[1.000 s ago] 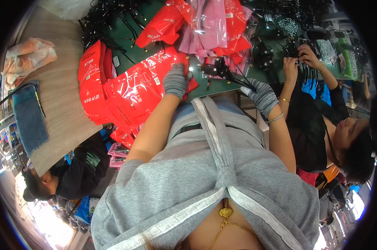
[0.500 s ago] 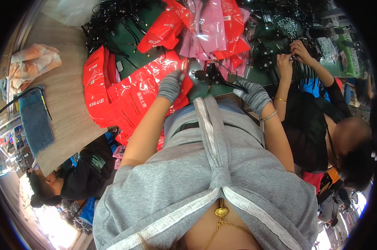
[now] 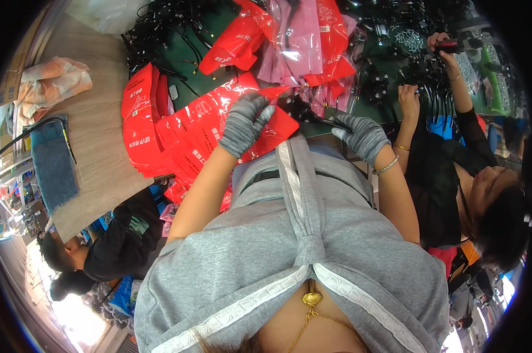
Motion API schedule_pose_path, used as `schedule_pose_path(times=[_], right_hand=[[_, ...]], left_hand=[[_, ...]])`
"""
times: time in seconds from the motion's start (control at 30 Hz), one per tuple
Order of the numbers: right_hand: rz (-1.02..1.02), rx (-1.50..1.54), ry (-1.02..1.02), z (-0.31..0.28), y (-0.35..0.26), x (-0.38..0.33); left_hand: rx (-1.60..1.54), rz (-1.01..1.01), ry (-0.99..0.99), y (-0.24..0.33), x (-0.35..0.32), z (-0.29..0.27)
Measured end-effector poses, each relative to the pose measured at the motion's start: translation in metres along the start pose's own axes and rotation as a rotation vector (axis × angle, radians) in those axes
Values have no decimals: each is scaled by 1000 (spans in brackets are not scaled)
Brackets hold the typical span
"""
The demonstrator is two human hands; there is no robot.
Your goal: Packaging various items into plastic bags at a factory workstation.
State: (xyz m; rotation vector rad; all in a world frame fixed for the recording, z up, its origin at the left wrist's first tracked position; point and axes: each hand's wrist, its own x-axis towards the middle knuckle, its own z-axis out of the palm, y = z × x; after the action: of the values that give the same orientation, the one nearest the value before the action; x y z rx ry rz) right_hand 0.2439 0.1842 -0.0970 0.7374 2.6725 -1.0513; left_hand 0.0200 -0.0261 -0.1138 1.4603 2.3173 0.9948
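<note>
My left hand (image 3: 243,125), in a grey striped knit glove, is closed on the edge of a red plastic bag (image 3: 282,122) at the middle of the table. My right hand (image 3: 363,139), gloved alike, grips the thin end of a black lever-like part (image 3: 321,119). The bulkier end of this part lies against the bag's right edge, partly covered by it. I cannot tell whether it sits inside the bag. More flat red bags (image 3: 189,138) with pale print are fanned out under and left of my left hand.
Filled red and pink bags (image 3: 289,53) lie at the back on the green tabletop (image 3: 219,23). Black cabled parts (image 3: 160,41) are heaped at the back left. A wooden board (image 3: 104,126) with cloths stands left. At right, a co-worker's hand (image 3: 445,50) holds a dark tool above more black parts.
My left hand has shifted and turned, bringing the bag's edge rightward over the black part's bulky end. The co-worker's hands have separated, one now on a dark tool.
</note>
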Motion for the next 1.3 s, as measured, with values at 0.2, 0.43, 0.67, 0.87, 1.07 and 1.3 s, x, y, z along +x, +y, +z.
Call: schedule_pose_path(times=[0.2, 0.43, 0.67, 0.87, 1.07, 1.3], right_hand=[[-226, -179, -41, -18, -28, -7], [-164, -175, 20, -21, -26, -12], [-156, 381, 13, -51, -99, -4], [-165, 1329, 471, -53, -52, 33], [-360, 1202, -88, -8, -69, 58], [-366, 1251, -215, -96, -136, 114]], left_hand=[[-229, 3, -30, 19, 15, -9], [-288, 92, -102, 36, 25, -16], [-583, 14, 4, 74, 36, -15], [-841, -187, 283, 92, 52, -71], [-805, 275, -52, 131, 57, -50], [-896, -50, 262, 79, 29, -93]])
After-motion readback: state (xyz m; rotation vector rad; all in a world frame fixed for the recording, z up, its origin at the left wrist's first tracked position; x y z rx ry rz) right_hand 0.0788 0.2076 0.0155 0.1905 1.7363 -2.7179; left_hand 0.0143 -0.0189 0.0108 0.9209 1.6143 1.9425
